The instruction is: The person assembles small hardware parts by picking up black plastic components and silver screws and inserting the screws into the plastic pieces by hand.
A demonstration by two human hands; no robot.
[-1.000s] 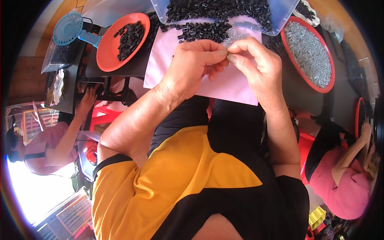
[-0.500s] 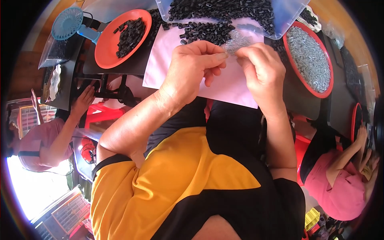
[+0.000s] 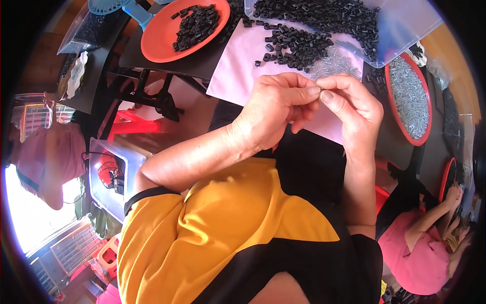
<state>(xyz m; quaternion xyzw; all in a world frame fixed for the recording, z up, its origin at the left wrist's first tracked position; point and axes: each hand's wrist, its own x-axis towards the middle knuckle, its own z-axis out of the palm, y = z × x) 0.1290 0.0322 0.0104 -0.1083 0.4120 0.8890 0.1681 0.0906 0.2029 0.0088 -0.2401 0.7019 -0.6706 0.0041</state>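
I see a red stool (image 3: 132, 124); above it in my view, a blue fan (image 3: 107, 4); just below it, a clear bin (image 3: 132, 167); left of it, a co-worker in pink (image 3: 50, 154); far right, another co-worker (image 3: 417, 258).

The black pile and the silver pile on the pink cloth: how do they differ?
Colour: the black pile is dark, while the silver pile is pale and shiny.
Pieces: the black pile holds chunky, blocky bits; the silver pile's look thinner and finer.
Spread: the black pile covers more cloth than the silver pile.
Shared: both are loose heaps of small parts on the pink cloth.
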